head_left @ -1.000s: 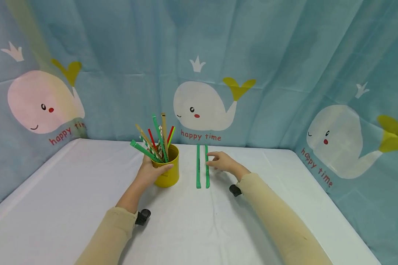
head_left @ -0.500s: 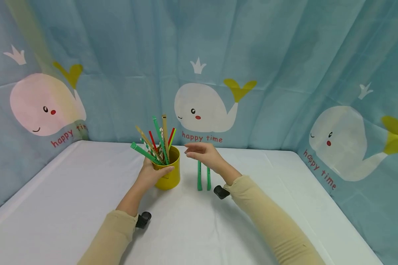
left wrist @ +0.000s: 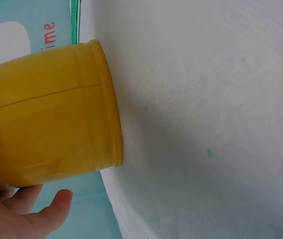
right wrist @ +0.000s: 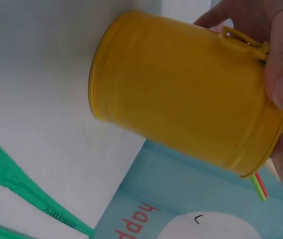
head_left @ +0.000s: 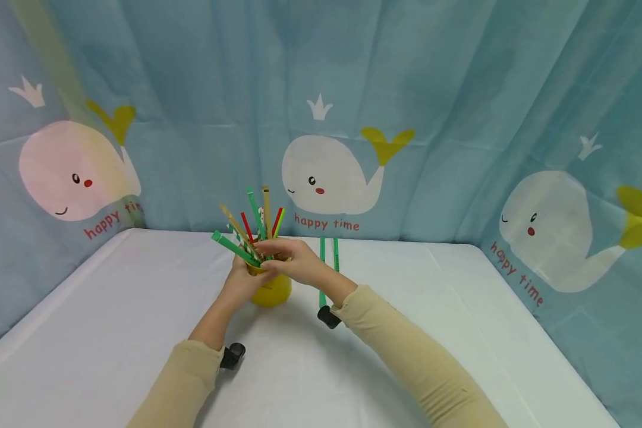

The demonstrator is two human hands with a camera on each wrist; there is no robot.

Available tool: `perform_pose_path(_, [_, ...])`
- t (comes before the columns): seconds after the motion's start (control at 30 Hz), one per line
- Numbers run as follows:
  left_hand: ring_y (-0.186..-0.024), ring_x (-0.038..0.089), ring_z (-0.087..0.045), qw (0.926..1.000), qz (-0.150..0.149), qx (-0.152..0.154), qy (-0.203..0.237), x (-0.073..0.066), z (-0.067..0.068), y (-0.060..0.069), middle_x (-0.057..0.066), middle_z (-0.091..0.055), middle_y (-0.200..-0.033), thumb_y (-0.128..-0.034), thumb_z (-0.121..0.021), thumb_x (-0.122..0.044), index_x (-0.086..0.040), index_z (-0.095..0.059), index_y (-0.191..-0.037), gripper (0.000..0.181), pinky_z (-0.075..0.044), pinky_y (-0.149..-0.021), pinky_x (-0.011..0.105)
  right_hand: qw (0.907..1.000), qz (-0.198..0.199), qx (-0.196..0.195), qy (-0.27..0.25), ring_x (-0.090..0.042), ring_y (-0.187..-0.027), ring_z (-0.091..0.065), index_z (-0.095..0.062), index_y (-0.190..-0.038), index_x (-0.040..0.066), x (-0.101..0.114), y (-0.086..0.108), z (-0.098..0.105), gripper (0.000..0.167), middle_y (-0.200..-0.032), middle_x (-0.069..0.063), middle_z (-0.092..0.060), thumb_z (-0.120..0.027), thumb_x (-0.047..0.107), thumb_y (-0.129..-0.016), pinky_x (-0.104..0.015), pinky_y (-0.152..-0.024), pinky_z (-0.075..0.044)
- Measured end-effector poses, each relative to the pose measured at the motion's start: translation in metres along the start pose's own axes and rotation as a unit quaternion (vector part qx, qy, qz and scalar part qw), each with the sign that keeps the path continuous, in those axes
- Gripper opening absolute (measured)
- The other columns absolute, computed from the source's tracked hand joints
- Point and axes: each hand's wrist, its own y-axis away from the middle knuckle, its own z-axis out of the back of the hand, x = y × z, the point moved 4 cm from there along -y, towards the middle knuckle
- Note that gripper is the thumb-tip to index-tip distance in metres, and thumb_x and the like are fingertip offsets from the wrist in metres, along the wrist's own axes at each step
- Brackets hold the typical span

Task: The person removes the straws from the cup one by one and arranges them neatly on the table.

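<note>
In the head view, my left hand (head_left: 242,284) grips the yellow bucket (head_left: 274,293) from its left side, thumb across the front near the rim. Several thin sticks stand in the bucket: green-wrapped ones, tan ones, red and yellow-green ones. My right hand (head_left: 294,261) reaches over the rim among them, fingers bent and thumb low beside the left thumb. A green-wrapped stick (head_left: 230,244) leans left, close to the right fingertips; whether they pinch it is hidden. In the right wrist view, the left thumb (right wrist: 282,69) presses the bucket's wall.
Two green-wrapped sticks lie side by side on the white table to the right of the bucket, the left one (head_left: 323,255) and the right one (head_left: 336,252). The right forearm crosses over their near ends. Behind hangs a blue curtain (head_left: 449,178) with whales.
My right hand has moved left from the green-wrapped stick lying on the table to the sticks in the bucket. My left hand stays on the bucket, which has hardly shifted.
</note>
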Motion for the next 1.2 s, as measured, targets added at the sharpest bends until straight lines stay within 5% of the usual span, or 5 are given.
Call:
perform_pose_path(0.33, [-0.131, 0.044, -0.037, 0.9998, 0.016, 0.003, -0.009, 0.001, 0.000, -0.002, 0.026, -0.031, -0.149, -0.0935, -0.067, -0.016, -0.003, -0.011, -0.152, 0.081, -0.038, -0.104, 0.055, 0.9994, -0.023, 0.006, 0.027, -0.014, -0.100, -0.058, -0.057, -0.134, 0.004, 0.001, -0.006, -0.008, 0.039, -0.111, -0.010, -0.065, -0.062, 0.007, -0.095, -0.020, -0.085, -0.048])
perform_pose_path(0.63, [-0.114, 0.032, -0.049, 0.9987, -0.034, 0.001, 0.039, 0.000, -0.001, -0.001, 0.021, -0.043, -0.139, -0.0917, -0.067, -0.010, 0.000, -0.026, -0.145, 0.068, -0.049, -0.083, 0.021, 0.9972, -0.033, 0.006, 0.068, -0.010, -0.082, -0.050, -0.068, -0.115, 0.000, 0.003, -0.010, -0.010, 0.024, -0.095, -0.006, -0.061, -0.066, 0.006, -0.092, -0.017, -0.069, -0.045])
perform_pose_path(0.83, [-0.124, 0.036, -0.041, 0.9969, -0.071, 0.006, 0.032, -0.003, -0.002, 0.002, 0.022, -0.033, -0.142, -0.0909, -0.067, -0.004, 0.001, -0.015, -0.146, 0.076, -0.042, -0.103, 0.044, 0.9981, -0.047, -0.015, 0.037, -0.012, -0.086, -0.060, -0.069, -0.108, -0.001, 0.001, -0.005, -0.005, 0.017, -0.098, -0.009, -0.066, -0.064, 0.006, -0.094, -0.019, -0.078, -0.050])
perform_pose_path(1.03, [-0.135, 0.038, -0.029, 0.9999, 0.001, -0.004, 0.015, 0.002, -0.002, 0.001, 0.021, -0.022, -0.150, -0.0908, -0.071, -0.020, -0.004, -0.007, -0.150, 0.088, -0.026, -0.112, 0.054, 0.9969, -0.042, -0.066, -0.008, -0.022, -0.101, -0.066, -0.067, -0.115, -0.006, 0.003, 0.004, 0.011, 0.023, -0.109, -0.016, -0.069, -0.062, 0.005, -0.095, -0.025, -0.088, -0.052])
perform_pose_path(1.2, [-0.134, 0.039, -0.031, 0.9998, 0.014, -0.012, 0.001, 0.002, -0.002, 0.001, 0.021, -0.023, -0.149, -0.0892, -0.073, -0.026, -0.005, -0.006, -0.151, 0.093, -0.026, -0.111, 0.056, 0.9904, -0.030, -0.126, -0.049, -0.024, -0.102, -0.066, -0.066, -0.116, -0.007, 0.006, 0.008, 0.027, 0.025, -0.111, -0.018, -0.069, -0.061, 0.005, -0.095, -0.029, -0.089, -0.053])
